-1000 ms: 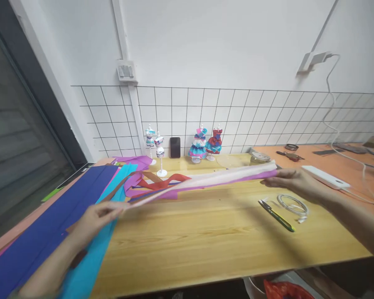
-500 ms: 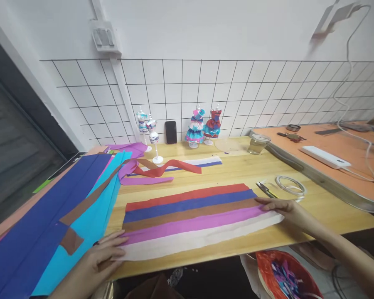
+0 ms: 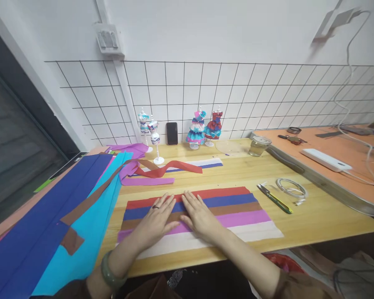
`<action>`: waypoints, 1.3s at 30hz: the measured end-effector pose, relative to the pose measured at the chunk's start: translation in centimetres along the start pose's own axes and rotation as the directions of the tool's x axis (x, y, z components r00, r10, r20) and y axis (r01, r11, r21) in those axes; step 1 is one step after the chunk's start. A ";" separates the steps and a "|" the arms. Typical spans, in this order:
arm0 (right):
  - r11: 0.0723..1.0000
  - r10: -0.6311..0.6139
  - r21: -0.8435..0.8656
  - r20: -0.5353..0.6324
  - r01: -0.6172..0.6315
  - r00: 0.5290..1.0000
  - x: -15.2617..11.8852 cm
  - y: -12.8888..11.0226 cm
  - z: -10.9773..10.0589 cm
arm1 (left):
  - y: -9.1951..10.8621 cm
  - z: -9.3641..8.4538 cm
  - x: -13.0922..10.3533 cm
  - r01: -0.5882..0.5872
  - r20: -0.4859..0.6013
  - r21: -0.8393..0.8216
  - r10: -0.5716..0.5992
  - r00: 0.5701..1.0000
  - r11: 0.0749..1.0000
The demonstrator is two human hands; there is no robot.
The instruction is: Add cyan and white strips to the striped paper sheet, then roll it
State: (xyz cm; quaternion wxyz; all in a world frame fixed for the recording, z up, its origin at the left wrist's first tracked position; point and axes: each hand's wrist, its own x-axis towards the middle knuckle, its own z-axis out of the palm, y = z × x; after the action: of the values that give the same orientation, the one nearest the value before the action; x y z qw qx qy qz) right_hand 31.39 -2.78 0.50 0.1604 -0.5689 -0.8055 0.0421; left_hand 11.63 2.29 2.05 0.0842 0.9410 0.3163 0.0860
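Fingers of the left hand (image 3: pixel 160 214) and right hand (image 3: pixel 198 214) laid flat, slightly parted, nothing gripped; thumbs pointed toward each other. Clock centre taken between the hands, twelve toward the wall. Beneath and around the palms, five fabric-like strips are laid side by side on the wooden table (image 3: pixel 230 174): red strip (image 3: pixel 224 193) farthest, then blue strip (image 3: pixel 232 201), brown strip (image 3: pixel 239 208), purple strip (image 3: pixel 247 217), and white strip (image 3: pixel 252 231) nearest the body. Whether their edges overlap or merely meet cannot be told. Step judged to be smoothing: best done with light, even pressure, strokes being drawn outward toward three and nine along the lengths, since a crosswise push could ruck the bands or slide one askew. The uneven right-hand ends are best left undragged. At three, a slim cutting tool (image 3: pixel 276 200) is seen, near enough to be kept clear of the sleeve. At two, a lidded jar (image 3: pixel 259 147); liquid there would be best left unjostled. At twelve, a loose red ribbon (image 3: pixel 180 167) is found, with a phone (image 3: pixel 172 133) propped beyond. At nine, a dark blue sheet (image 3: pixel 59 191) and a turquoise sheet (image 3: pixel 84 222) are spread.
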 end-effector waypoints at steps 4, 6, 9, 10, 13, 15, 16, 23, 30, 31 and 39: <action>0.998 0.043 -0.055 0.081 -0.039 0.996 -0.8 1.1 0.5 | -2.0 1.8 -0.8 -0.062 0.038 0.133 0.057 0.998 0.989; 0.992 0.088 -0.095 0.088 -0.080 0.992 -1.8 3.1 0.0 | -3.2 1.9 -1.7 -0.051 0.040 0.182 0.045 0.998 0.982; 0.971 0.183 -0.165 0.063 -0.171 0.981 -3.8 6.8 -0.8 | -4.3 1.5 -2.8 -0.042 0.047 0.229 0.032 0.998 0.972; 0.960 0.221 -0.185 0.046 -0.209 0.974 -4.5 8.1 -1.1 | -4.6 1.3 -3.1 -0.040 0.045 0.240 0.030 0.999 0.970; 0.920 0.326 -0.225 -0.016 -0.321 0.945 -6.3 11.3 -1.8 | -5.0 1.1 -3.5 -0.031 0.022 0.259 0.026 0.999 0.965; 0.900 0.371 -0.222 -0.066 -0.376 0.926 -7.1 12.2 -2.3 | -4.8 0.9 -3.4 -0.027 -0.001 0.261 0.029 1.000 0.965; 0.898 0.378 -0.209 -0.085 -0.387 0.922 -7.3 12.1 -2.6 | -4.6 0.7 -3.3 -0.030 -0.014 0.258 0.034 0.999 0.966; 0.988 0.136 -0.082 0.066 -0.130 0.989 -6.1 4.7 -2.5 | -1.4 0.5 -2.0 -0.188 0.014 0.238 0.190 0.982 0.953; 0.977 0.148 -0.161 0.063 -0.136 0.987 -7.4 5.6 -1.3 | -1.6 1.0 -2.8 -0.187 0.081 0.226 0.173 0.982 0.956; 0.971 0.164 -0.183 0.054 -0.152 0.985 -7.8 6.4 -1.3 | -1.7 0.9 -2.8 -0.186 0.092 0.226 0.169 0.981 0.956; 0.939 0.306 -0.187 0.076 -0.288 0.949 -10.2 10.3 -3.2 | -1.6 0.9 -3.0 -0.181 0.101 0.209 0.162 0.982 0.961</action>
State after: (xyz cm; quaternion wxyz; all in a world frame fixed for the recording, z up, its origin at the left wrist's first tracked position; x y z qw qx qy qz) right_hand 44.70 -9.03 -1.20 0.0595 -0.6929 -0.7181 0.0250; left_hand 8.53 1.64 0.54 -0.0140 0.9712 0.2372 0.0187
